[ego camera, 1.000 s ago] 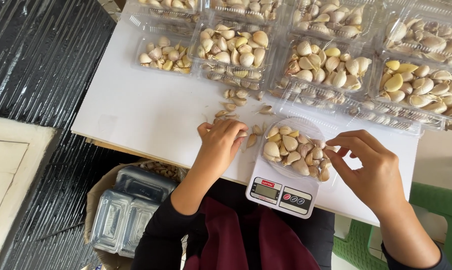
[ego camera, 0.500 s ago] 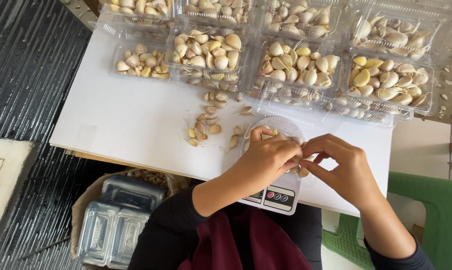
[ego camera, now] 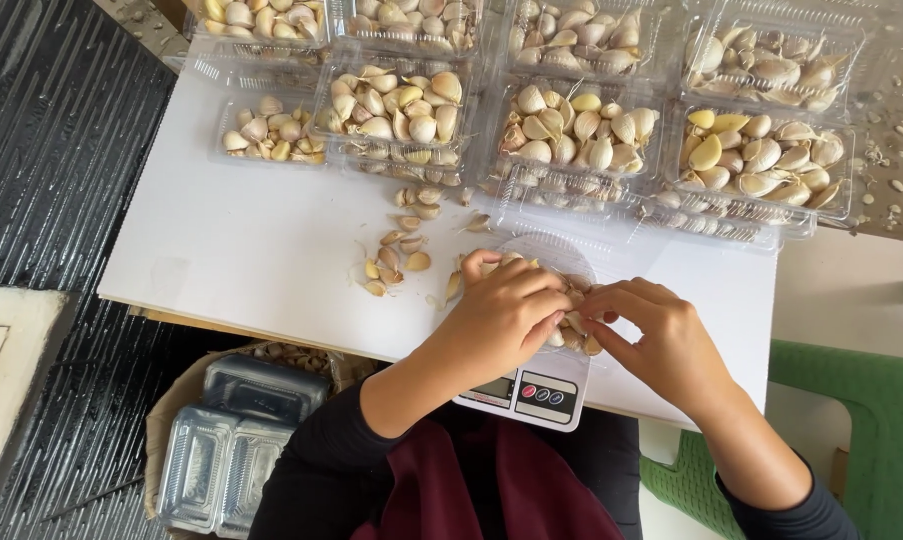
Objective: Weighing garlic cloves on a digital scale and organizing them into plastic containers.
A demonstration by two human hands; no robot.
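At the bottom left of the frame, a stack of empty clear plastic clamshell boxes (ego camera: pixel 233 440) is seen below the table edge. Just above the bottom centre, a small white digital kitchen scale (ego camera: pixel 531 392) is set on the white rectangular table top (ego camera: pixel 241 260). On the scale, a clear plastic tray of garlic cloves (ego camera: pixel 561 262) is covered by both hands. The left hand (ego camera: pixel 503 315) is laid over the cloves with fingers curled and pressed together; the right hand (ego camera: pixel 661 340) is curled, its fingertips pinching at cloves in the tray. Loose garlic cloves (ego camera: pixel 401 250) are scattered left of centre. Filled clear plastic boxes of garlic (ego camera: pixel 581 135) are lined along the top of the frame.
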